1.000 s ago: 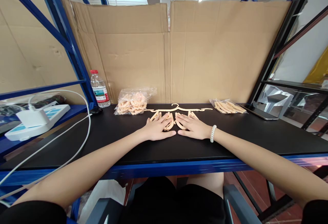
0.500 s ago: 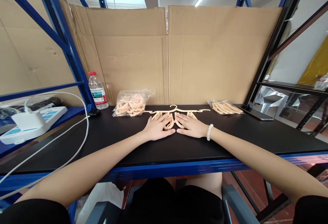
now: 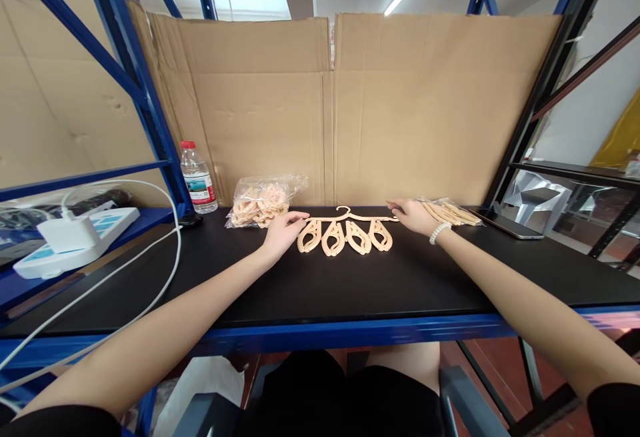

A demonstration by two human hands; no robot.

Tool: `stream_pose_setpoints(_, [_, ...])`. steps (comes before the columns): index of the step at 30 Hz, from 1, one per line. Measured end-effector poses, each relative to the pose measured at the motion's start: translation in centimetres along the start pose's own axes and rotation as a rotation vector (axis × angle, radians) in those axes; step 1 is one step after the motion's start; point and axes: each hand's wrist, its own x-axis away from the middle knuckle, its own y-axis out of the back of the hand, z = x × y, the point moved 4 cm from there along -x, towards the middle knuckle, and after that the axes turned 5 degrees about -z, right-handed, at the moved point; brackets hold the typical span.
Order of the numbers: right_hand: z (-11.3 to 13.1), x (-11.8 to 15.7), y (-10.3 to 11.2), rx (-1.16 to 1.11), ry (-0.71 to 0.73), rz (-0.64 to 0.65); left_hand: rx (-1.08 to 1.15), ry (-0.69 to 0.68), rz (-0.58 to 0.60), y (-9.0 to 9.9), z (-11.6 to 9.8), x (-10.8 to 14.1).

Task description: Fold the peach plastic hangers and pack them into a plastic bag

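Note:
A peach-coloured clothes hanger (image 3: 367,217) lies on the black tabletop, its hook pointing to the back. Several clothes pegs (image 3: 359,237) of the same colour hang from its bar in a row, spread toward me. My left hand (image 3: 283,235) is closed at the left end of the bar, thumb and fingers pinched on it. At the other end my right hand (image 3: 415,217), with a pale beaded bracelet (image 3: 440,231) on its wrist, has its fingers bent around the bar. Both tips of the hanger are hidden by my hands.
Behind my left hand is a clear bag of peach pegs (image 3: 260,202). A bag of folded hanger parts (image 3: 450,212) lies beyond my right hand, near a phone (image 3: 517,227). A water bottle (image 3: 197,180), a power strip (image 3: 75,240) and white cables are on the left; cardboard (image 3: 260,110) stands behind.
My hands have lifted off the pegs and moved apart to the two ends of the hanger. The pegs, covered before, now show in full. The view has shifted slightly.

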Motion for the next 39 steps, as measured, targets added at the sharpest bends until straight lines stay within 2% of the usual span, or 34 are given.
stream_pose_setpoints(3, [-0.9, -1.0, -1.7, 0.013, 0.028, 0.114, -0.079, -0.031, 0.059, -0.7, 0.0, 0.4])
stream_pose_setpoints(7, [-0.8, -1.0, -3.6, 0.048, 0.067, 0.163, -0.207, -0.082, 0.138, -1.4, -0.1, 1.1])
stream_pose_setpoints(12, [-0.9, -0.3, -4.2, 0.072, 0.082, 0.156, -0.31, -0.06, 0.037, -1.0, 0.0, 1.2])
stream_pose_setpoints(15, [-0.8, -0.5, -4.1, 0.061, 0.083, 0.13, -0.263, -0.032, 0.031, -0.9, -0.1, 1.2])
stream_pose_setpoints(20, [-0.7, -0.8, -4.1, 0.027, 0.075, 0.081, -0.106, -0.076, 0.017, -0.8, -1.2, 1.4])
stream_pose_setpoints(23, [-0.7, -0.7, -3.9, 0.005, 0.057, 0.044, -0.006, -0.057, 0.024, -0.5, -1.8, 1.5])
stream_pose_setpoints(28, [-1.1, -0.6, -3.2, -0.034, -0.028, -0.027, 0.08, -0.054, 0.019, 0.2, -2.6, 1.0])
stream_pose_setpoints(33, [-1.5, -0.3, -1.2, -0.077, -0.115, -0.126, 0.216, 0.127, 0.029, 0.3, -1.9, 0.8])
stream_pose_setpoints(39, [-1.9, 0.4, 2.6, -0.168, -0.183, -0.235, 0.367, 0.302, 0.087, 0.0, -1.9, 1.4])
